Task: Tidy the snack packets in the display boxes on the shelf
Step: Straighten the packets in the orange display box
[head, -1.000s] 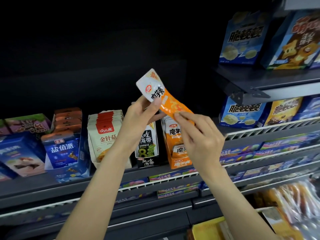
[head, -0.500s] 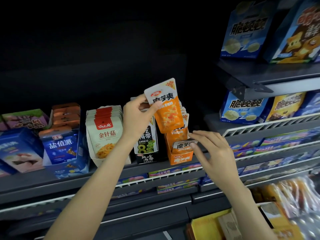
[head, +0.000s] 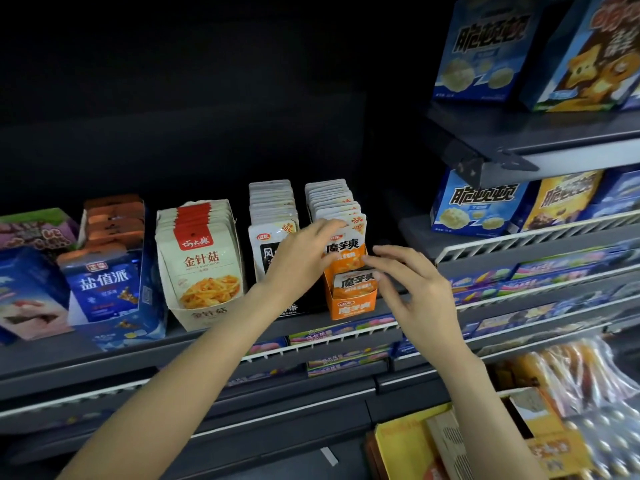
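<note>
We are reaching up to the dark shelf point(head: 104, 355) with both bare hands, at the orange display box point(head: 349, 306) standing near its front edge. Our left hand point(head: 301, 258) is lying across the front orange packet point(head: 346, 251) standing in that box, its fingers stretched out and only loosely bent over the packet's top, touching it rather than clasping it. Our right hand point(head: 412, 289) is hovering just beside the box on its right side, fingers spread and relaxed, with the fingertips point(head: 372, 263) close to a smaller orange packet point(head: 355, 282) sitting low at the box's front; whether they are touching it we cannot tell. Behind the front packet a row of white-topped packets point(head: 329, 199) is running back into the shelf. Just left of the orange box a black box of black-and-white packets point(head: 272, 216) is standing, partly hidden by our left hand and wrist. Further left a cream box of mushroom snack packets point(head: 199, 258) is leaning slightly, and beyond it a blue box point(head: 104, 285). On the shelves to the right, blue and yellow cartons point(head: 481, 202) are standing.
</note>
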`<state>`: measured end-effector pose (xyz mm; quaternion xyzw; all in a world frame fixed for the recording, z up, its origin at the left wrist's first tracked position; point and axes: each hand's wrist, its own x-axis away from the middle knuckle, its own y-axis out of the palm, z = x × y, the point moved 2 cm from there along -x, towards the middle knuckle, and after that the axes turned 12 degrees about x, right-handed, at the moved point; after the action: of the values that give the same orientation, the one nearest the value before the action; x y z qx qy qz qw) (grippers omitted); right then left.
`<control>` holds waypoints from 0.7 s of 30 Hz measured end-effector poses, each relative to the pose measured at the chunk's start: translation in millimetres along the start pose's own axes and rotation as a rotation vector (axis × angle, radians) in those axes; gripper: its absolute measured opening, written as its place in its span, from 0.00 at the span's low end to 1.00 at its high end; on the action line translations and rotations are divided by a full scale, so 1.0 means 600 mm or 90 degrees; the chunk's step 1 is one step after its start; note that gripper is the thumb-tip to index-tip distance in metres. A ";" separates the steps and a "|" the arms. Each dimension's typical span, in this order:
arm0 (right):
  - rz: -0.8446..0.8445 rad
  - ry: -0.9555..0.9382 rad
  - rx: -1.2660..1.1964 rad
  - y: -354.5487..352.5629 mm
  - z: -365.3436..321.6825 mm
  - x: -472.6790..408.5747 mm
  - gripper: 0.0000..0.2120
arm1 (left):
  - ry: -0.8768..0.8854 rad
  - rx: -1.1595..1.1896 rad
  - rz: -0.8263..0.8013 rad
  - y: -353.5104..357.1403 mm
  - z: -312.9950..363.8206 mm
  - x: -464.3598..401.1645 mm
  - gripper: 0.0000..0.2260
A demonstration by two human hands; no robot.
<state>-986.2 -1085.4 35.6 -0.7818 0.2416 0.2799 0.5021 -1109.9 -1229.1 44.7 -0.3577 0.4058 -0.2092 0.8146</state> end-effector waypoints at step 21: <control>-0.011 0.027 -0.055 -0.010 -0.003 0.011 0.16 | -0.104 0.321 0.041 -0.039 0.038 0.062 0.06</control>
<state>-977.4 -1085.5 35.5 -0.8108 0.2331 0.2687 0.4649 -1070.9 -1258.7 52.5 -0.1458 0.2848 -0.2481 0.9143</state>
